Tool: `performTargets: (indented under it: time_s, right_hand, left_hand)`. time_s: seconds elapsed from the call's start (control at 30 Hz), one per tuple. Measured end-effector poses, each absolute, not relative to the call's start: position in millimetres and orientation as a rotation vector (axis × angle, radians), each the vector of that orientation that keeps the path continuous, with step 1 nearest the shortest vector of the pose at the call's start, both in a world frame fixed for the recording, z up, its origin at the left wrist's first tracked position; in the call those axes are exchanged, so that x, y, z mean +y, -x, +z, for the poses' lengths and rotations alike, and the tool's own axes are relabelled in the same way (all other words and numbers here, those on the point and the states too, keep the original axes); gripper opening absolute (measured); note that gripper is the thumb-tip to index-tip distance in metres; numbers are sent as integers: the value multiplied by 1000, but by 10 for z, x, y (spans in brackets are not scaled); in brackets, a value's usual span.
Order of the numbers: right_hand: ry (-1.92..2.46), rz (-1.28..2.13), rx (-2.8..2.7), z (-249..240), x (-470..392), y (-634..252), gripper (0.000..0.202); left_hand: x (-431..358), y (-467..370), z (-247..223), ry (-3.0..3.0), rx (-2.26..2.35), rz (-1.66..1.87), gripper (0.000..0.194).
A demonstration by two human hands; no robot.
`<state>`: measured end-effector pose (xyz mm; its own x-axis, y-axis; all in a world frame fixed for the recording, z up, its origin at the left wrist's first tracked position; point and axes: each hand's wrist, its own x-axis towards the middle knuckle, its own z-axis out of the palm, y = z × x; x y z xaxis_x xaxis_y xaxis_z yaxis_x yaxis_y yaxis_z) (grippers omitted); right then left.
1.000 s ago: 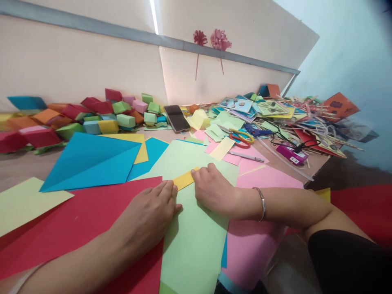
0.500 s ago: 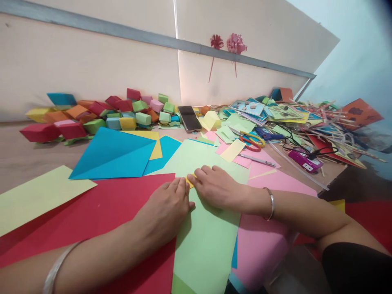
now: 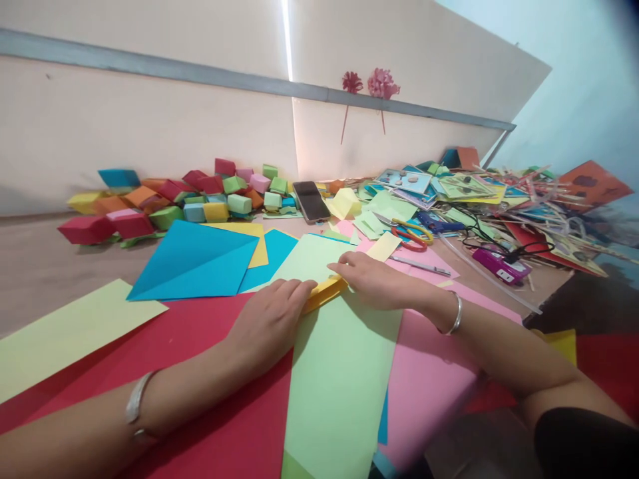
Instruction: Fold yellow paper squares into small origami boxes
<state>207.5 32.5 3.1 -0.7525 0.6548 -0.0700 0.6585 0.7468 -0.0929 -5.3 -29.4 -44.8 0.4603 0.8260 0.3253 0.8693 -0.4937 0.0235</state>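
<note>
Both hands, left and right, grip the yellow strip by its ends, over the green sheet (its near half open), left of the table's right edge.

The folded strip is yellow, the long sheet beneath it plain pale green.

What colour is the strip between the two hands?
The strip is yellow; it shows best in the head view.
</note>
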Motion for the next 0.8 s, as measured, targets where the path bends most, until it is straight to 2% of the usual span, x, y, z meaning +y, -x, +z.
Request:
performTargets:
  time_s: [0.1,0.3,0.47,0.67,0.8]
  right_hand:
    - [-1274,-370,2939,13,439,-2065,23]
    - [-1402,-601,2878,-44,492,-2038,9]
    - [-1422,-690,2793,-35,448,-2062,73]
    - [-1445,-607,2777,10,421,-2037,90]
    - [-1462,-422,2800,26,377,-2021,92]
  left_hand:
    - [-240,116,-472,2530,-1662,-643,37]
    - [-167,165,-393,2634,-1760,-921,25]
    - [-146,172,-437,2611,-1784,-877,28]
    - [-143,177,-509,2530,-1786,-683,39]
    - [-118,183,-491,2517,-1765,-593,37]
